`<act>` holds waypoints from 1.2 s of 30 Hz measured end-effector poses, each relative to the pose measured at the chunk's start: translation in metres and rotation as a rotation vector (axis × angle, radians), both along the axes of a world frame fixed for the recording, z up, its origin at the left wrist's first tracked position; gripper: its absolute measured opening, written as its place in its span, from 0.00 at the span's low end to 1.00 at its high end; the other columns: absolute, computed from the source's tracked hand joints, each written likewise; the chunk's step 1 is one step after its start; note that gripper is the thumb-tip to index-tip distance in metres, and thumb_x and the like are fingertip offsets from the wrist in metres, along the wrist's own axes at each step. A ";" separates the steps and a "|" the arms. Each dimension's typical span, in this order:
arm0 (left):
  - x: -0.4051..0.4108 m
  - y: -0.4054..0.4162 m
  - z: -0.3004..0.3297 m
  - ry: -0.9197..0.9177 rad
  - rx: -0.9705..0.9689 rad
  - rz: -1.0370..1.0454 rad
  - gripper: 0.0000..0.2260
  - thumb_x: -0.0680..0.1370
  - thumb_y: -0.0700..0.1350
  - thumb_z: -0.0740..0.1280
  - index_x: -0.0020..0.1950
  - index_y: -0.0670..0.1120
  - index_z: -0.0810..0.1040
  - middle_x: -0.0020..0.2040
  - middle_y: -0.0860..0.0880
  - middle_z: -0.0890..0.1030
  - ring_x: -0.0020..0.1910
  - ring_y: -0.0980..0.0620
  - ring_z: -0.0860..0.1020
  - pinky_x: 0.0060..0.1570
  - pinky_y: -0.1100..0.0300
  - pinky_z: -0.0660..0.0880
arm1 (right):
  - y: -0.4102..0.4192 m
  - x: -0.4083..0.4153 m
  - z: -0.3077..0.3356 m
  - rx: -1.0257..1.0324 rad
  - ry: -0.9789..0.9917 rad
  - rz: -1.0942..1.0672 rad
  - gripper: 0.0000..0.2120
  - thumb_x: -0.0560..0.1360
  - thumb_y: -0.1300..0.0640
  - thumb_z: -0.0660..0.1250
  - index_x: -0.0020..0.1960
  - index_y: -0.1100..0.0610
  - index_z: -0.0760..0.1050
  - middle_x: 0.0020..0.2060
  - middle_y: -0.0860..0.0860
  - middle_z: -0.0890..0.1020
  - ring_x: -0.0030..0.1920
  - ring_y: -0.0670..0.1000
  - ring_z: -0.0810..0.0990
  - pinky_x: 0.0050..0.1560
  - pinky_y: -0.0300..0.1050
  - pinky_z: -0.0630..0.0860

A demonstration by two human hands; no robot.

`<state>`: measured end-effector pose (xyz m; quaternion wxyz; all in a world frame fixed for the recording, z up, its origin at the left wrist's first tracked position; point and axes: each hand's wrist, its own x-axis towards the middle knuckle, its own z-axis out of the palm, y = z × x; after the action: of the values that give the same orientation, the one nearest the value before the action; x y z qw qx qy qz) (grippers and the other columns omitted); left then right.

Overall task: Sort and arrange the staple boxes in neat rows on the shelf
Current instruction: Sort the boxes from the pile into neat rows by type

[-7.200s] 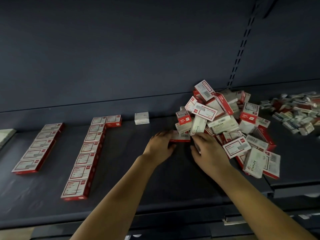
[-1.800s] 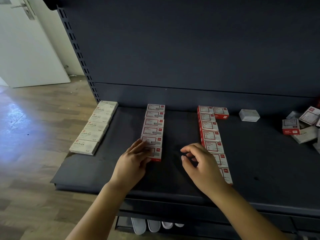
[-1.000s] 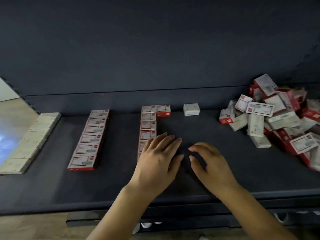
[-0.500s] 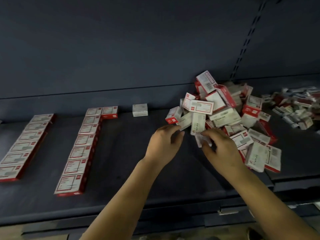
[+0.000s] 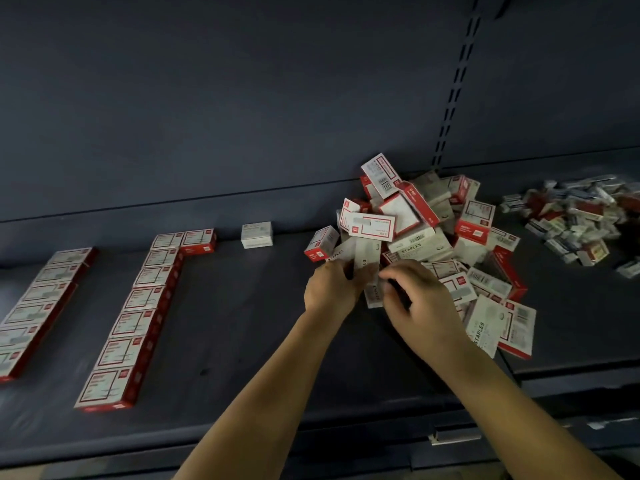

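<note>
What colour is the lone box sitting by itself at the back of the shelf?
White, the lone box; head view.

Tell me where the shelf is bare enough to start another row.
Bare shelf lies between the long red row and the loose pile, in front of the lone white box. The pile is crowded where both hands dig.

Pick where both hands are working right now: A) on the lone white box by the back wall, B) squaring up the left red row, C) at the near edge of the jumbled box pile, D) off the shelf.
C: the left hand and right hand both grip white boxes at the near edge of the jumbled pile, far from the red rows.
</note>
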<state>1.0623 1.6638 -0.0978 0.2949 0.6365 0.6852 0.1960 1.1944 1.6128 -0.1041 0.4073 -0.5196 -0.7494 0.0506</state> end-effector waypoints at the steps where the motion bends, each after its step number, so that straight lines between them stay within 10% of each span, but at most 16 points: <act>1: 0.001 0.000 0.000 -0.011 0.002 -0.003 0.15 0.76 0.60 0.63 0.44 0.48 0.74 0.37 0.54 0.74 0.37 0.54 0.74 0.33 0.61 0.68 | 0.000 0.000 0.001 0.005 0.004 -0.009 0.13 0.73 0.56 0.58 0.49 0.61 0.78 0.45 0.53 0.79 0.45 0.49 0.78 0.46 0.34 0.72; 23: -0.043 -0.026 0.018 -0.942 0.037 0.111 0.02 0.74 0.38 0.68 0.44 0.43 0.81 0.41 0.47 0.83 0.41 0.54 0.82 0.39 0.62 0.79 | 0.002 -0.007 0.013 -0.049 0.125 0.066 0.19 0.72 0.52 0.60 0.58 0.61 0.74 0.53 0.52 0.79 0.54 0.46 0.76 0.54 0.26 0.69; 36: -0.069 -0.040 0.035 -1.083 0.031 -0.017 0.14 0.68 0.41 0.68 0.53 0.44 0.80 0.47 0.47 0.84 0.49 0.51 0.82 0.43 0.62 0.78 | 0.002 -0.013 0.021 -0.018 0.151 0.177 0.24 0.73 0.49 0.63 0.65 0.61 0.70 0.57 0.51 0.78 0.57 0.43 0.76 0.57 0.35 0.72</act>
<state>0.9932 1.6236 -0.0627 0.5980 0.4542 0.4272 0.5037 1.1817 1.6150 -0.0836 0.4520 -0.4496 -0.7590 0.1320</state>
